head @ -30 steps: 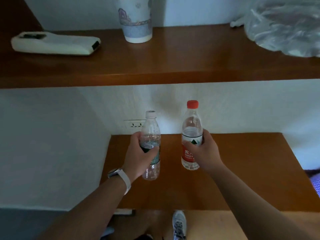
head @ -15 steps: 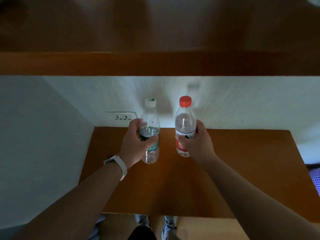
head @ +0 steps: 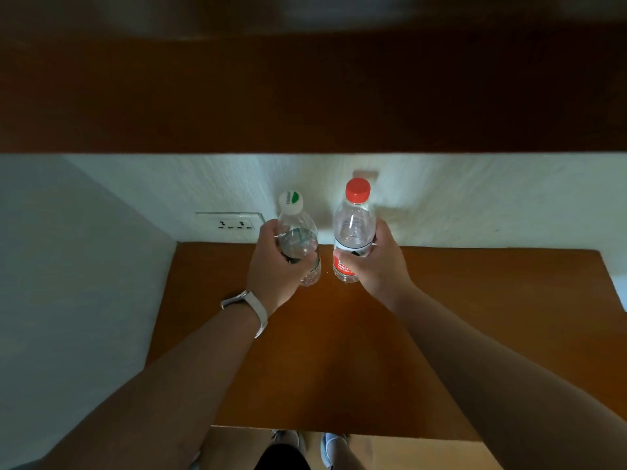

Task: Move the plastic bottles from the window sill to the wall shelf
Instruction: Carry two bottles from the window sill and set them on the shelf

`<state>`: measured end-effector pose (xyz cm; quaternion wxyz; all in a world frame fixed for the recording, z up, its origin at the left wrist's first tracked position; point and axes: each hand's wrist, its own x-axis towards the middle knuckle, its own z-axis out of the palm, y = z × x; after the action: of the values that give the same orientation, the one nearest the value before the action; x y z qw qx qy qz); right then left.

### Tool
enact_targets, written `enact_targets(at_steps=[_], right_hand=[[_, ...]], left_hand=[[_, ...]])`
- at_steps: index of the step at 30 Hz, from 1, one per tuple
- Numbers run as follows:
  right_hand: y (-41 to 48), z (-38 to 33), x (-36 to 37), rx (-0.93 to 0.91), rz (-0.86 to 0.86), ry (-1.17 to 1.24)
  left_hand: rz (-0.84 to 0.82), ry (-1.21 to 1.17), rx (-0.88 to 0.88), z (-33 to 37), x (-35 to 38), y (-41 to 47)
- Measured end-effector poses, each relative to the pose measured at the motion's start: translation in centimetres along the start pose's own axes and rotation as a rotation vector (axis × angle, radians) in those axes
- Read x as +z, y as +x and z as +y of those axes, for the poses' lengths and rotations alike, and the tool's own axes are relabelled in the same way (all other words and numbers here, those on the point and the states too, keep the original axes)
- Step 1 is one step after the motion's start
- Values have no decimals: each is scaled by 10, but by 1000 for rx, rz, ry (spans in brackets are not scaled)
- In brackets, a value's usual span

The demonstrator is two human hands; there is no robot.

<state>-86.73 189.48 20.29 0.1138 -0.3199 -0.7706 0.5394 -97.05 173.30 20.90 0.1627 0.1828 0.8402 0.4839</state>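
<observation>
My left hand (head: 275, 266) grips a clear plastic bottle with a white-and-green cap (head: 294, 220) around its middle. My right hand (head: 379, 262) holds a second clear bottle with a red cap and red label (head: 354, 222). Both bottles are upright, side by side and a small gap apart, over the back of the lower wooden shelf (head: 475, 317) near the white wall. Whether their bases touch the shelf I cannot tell. The upper wooden shelf (head: 305, 96) spans the top of the view, blurred and dark.
A white wall socket (head: 234, 223) sits left of the bottles just above the lower shelf. A white side wall closes the left. A white watch is on my left wrist (head: 251, 307). My shoes (head: 330, 446) show below the shelf's front edge.
The view has tilted downward, so the cup, white device and plastic bag on the upper shelf have left the frame. Both hands carried the bottles forward toward the wall, lower over the lower shelf.
</observation>
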Motion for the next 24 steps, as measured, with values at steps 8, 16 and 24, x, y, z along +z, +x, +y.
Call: enact_targets(at_steps=[8, 16, 24], right_hand=[[9, 20, 8, -66, 99, -40], [12, 25, 7, -95, 102, -43], [12, 33, 10, -35, 81, 18]], left_hand=[[136, 53, 30, -7, 11, 14], [108, 37, 17, -3, 23, 15], [-9, -26, -9, -17, 24, 11]])
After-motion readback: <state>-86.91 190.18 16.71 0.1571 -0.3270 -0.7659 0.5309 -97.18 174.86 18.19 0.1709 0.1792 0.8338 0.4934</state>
